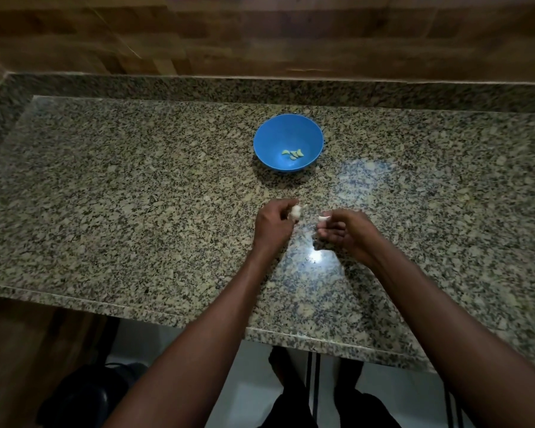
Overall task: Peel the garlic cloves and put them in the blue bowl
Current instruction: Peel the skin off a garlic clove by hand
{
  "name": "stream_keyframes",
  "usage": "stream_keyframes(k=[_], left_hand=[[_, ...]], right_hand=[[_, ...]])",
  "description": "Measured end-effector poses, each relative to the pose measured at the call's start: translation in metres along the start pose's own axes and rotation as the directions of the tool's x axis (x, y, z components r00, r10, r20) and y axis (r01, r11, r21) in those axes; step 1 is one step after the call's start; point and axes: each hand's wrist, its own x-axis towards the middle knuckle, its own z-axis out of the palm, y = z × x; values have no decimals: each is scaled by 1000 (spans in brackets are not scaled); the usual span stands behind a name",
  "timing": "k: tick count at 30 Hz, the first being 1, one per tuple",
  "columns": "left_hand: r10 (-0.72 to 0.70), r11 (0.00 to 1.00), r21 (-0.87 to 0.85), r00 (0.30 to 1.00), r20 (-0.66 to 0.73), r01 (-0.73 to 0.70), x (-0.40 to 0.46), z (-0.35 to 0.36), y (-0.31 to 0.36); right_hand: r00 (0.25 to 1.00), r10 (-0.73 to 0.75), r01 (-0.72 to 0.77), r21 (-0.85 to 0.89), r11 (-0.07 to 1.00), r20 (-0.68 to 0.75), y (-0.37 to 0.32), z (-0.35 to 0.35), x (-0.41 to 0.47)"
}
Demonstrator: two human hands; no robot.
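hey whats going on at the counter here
A person is working on garlic over a granite counter. The left hand holds a white piece of garlic in its fingertips, and the right hand pinches a single clove. The two pieces are apart. Beyond the hands sits a blue bowl with a few peeled cloves already in it.

Bowl (pixel 288 143) on the countertop (pixel 136 196), toward its rear centre, with peeled cloves (pixel 293 154) inside at the bottom. Nearer the front edge, left hand (pixel 275 225) and right hand (pixel 345 233) side by side above the counter, apart; garlic piece (pixel 388 213) in the left, single clove (pixel 324 219) in the right. Wall (pixel 260 35) behind the counter
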Motion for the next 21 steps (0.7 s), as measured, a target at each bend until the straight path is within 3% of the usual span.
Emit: stream_keyframes(k=[6, 10, 15, 21], left_hand=[[198, 924, 358, 969, -147, -135, -22, 16, 11], [13, 996, 92, 987, -158, 2, -43, 37, 26], [-173, 952, -260, 984, -30, 160, -49, 46, 41], [-224, 922, -326, 975, -9, 208, -45, 46, 40]], right_hand=[[997, -36, 35, 5, 999, 65, -5, -23, -3], [994, -60, 66, -70, 995, 96, -3, -36, -4], [986, -128, 137, -91, 986, 102, 1, -41, -11], [975, -203, 216, -159, 963, 92, 4, -43, -16]])
